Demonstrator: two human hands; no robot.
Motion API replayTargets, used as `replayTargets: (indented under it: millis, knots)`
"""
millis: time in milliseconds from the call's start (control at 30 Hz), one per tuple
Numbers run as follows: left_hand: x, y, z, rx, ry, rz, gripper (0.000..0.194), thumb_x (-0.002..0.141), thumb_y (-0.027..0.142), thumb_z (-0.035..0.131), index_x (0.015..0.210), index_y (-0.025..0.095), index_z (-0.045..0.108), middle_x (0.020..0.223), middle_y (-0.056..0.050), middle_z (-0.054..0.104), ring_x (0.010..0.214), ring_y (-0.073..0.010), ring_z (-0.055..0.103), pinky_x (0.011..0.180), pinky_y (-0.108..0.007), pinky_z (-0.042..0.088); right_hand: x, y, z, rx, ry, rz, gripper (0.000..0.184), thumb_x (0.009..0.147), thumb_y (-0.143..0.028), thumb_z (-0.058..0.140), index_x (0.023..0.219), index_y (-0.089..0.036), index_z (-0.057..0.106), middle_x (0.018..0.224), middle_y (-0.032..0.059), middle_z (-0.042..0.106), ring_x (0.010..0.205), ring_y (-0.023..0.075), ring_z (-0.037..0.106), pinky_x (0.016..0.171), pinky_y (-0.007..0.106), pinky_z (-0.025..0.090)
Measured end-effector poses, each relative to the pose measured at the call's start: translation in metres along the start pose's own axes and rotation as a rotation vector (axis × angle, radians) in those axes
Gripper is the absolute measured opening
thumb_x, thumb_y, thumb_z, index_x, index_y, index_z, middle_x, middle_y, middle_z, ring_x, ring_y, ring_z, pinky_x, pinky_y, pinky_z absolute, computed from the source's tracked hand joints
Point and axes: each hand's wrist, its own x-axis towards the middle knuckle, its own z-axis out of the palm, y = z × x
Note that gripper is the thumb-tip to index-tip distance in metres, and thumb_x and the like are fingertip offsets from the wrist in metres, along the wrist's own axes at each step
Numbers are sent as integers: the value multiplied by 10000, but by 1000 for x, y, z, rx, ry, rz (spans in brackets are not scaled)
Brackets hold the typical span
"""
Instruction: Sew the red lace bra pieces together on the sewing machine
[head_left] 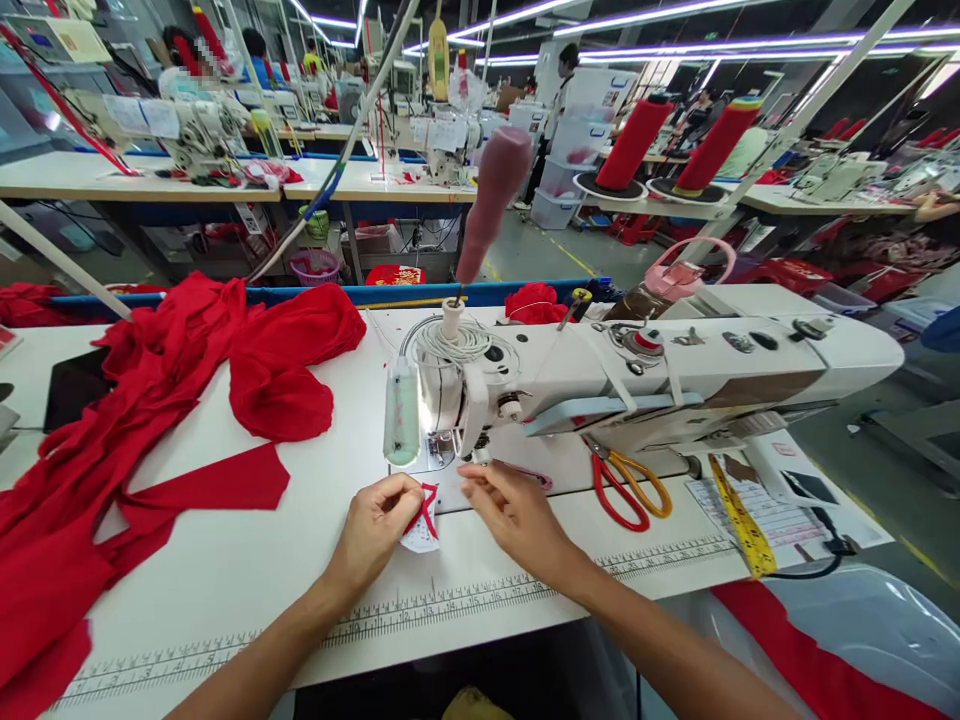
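My left hand (379, 520) is closed in a pinch on a small white fabric piece with red trim (424, 532), just in front of the needle area. My right hand (517, 515) is raised beside it, fingertips pressed together near the presser foot; whatever they grip, if anything, is too small to make out. Before both hands stands a white sewing machine (570, 372), its head pointing left. Scissors with red and orange handles (609, 458) lie under the machine arm, to the right of my right hand.
A heap of red fabric (180, 370) covers the table's left side. A printed ruler strip (480, 598) runs along the front edge. On the right lie a yellow tape measure (739, 515) and papers (787, 530). Red thread cones (637, 143) stand behind; other people work farther back.
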Motion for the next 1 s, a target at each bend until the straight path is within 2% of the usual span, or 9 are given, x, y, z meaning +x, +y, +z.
replayTargets:
  millis: [100,200,267,333,400,467,733,867,1000]
  knots:
    - [-3,-4,3,66,7,44,292,875,379,490,661,184,535,613,28,488,576,-118,439,548,-233,357,16,-10,17,228,-194,117,183,934,-281,502,891,-190,654,720,-14,651,610,117,593,544,211,438]
    - [-8,-7,2,181,67,106,227,872,370,582,742,184,581,676,15,543,622,-140,484,582,-256,377,29,-7,26,181,-218,115,185,898,-241,510,777,-186,639,593,-50,584,517,94,518,497,198,362]
    - [-11,-10,1,429,169,309,131,864,319,650,877,189,636,799,-18,623,742,-183,543,652,-287,409,35,-4,27,123,-210,108,177,886,-228,525,754,-191,639,569,-64,561,504,87,490,508,198,338]
    - [-12,-15,0,757,249,629,105,894,232,637,989,196,661,946,-55,681,894,-234,575,739,-330,440,38,-2,26,53,-191,90,179,881,-216,541,731,-200,637,561,-72,549,511,85,478,536,200,331]
    - [-11,-21,0,978,244,892,149,924,130,570,1026,172,671,1011,-75,706,973,-253,583,812,-367,455,39,-2,26,-22,-169,63,192,889,-210,554,716,-208,638,551,-75,540,517,87,473,559,205,321]
    - [-9,-27,0,1061,204,1006,197,927,66,530,1051,131,669,1015,-86,719,996,-253,594,885,-399,458,40,0,27,-97,-141,30,181,898,-207,570,737,-217,652,537,-73,534,522,95,473,578,214,313]
    - [-9,-28,0,1081,164,996,257,945,39,464,1090,87,671,1018,-81,729,993,-242,614,1055,-501,378,25,20,21,-308,-89,-198,234,980,-222,495,991,-218,728,753,33,653,678,147,555,611,244,332]
    - [-8,-24,0,1108,170,990,279,963,64,432,1093,89,678,1033,-95,731,1017,-248,620,1091,-515,347,16,27,21,-419,-53,-474,342,939,-106,472,1156,-228,706,784,36,609,639,137,498,534,249,307]
    - [-9,-26,0,1120,175,964,284,968,80,440,1132,85,672,1156,-137,711,1079,-260,622,1126,-546,306,13,28,18,-413,43,-533,349,892,-65,473,1113,-203,704,743,25,553,641,140,477,539,258,327]
